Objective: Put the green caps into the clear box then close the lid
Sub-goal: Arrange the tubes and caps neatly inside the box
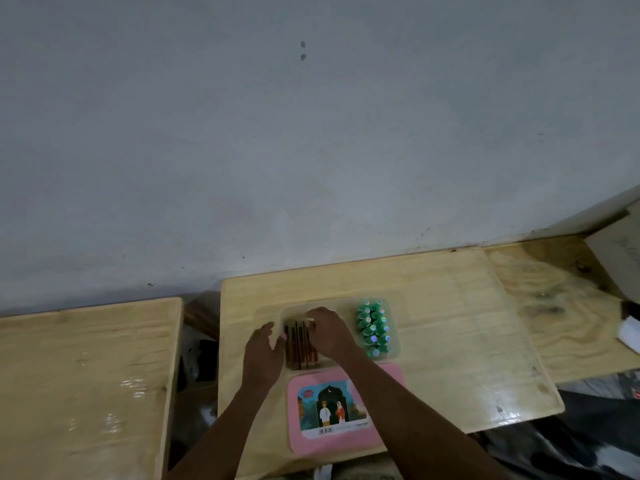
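The caps (374, 329) stand clustered on the table (450, 323), just right of the box (304, 366). The left hand (263, 355) grips the box's left wall. The right hand (329, 332) curls its fingers into the far end; I cannot tell whether they hold anything.

Green caps (373, 329); pink lid (332, 414) with multicoloured picture label; reddish-brown sticks (294, 351) in clear box (325, 362); pale wood-grain table (450, 306); grey wall (311, 150).
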